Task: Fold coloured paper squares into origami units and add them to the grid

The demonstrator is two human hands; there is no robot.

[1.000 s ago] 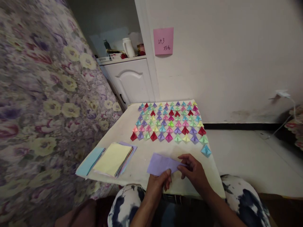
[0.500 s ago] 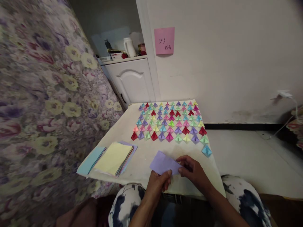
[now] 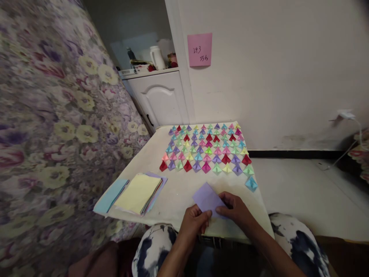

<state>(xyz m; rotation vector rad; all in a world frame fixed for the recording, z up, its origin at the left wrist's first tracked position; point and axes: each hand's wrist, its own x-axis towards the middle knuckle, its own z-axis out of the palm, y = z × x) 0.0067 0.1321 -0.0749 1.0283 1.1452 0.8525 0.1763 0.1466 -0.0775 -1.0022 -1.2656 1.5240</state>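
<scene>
While my left hand [image 3: 193,220] pinches one purple paper [image 3: 208,198] by its lower edge, thumb against curled fingers, my right hand [image 3: 235,206] grips its right side likewise; location, over the table [image 3: 178,192], near part; paper stack [image 3: 138,194], left; folded pieces [image 3: 206,167], rows beyond.

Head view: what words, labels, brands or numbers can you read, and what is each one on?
"243": handwritten on the pink square paper note on the white wall.
Second handwritten line, same note: too unclear to read.
Items beside the white handled jug: any print too small.
Held purple paper sheet: none visible.
</scene>
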